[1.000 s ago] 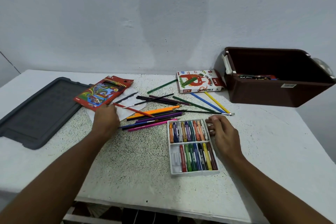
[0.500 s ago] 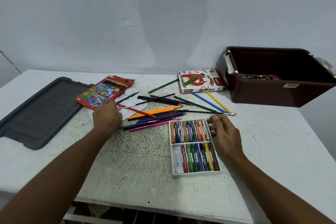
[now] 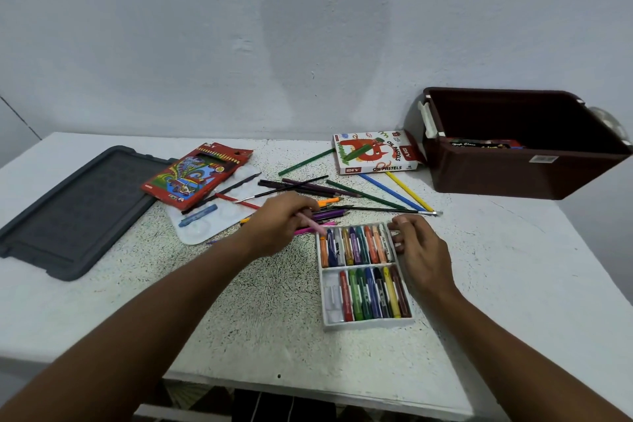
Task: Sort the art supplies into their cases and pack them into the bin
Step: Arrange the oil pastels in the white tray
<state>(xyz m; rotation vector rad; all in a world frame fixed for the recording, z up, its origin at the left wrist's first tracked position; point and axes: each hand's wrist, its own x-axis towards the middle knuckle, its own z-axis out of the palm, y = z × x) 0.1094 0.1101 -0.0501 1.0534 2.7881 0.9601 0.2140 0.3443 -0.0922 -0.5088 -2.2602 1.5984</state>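
left hand pinches pink pastel over tray | right hand grips tray's right edge | bin far right

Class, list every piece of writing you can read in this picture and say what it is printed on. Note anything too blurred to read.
"OIL PASTELS": twice on the white pastel box, front face and top.
"DIY": red patches on the same box.
Red pencil pack: printing too blurred to read.
Dark box inside the brown bin: yellow lettering, unreadable.
White sticker on the bin's front: too small to read.
Pastel wrappers in the tray: unreadable.
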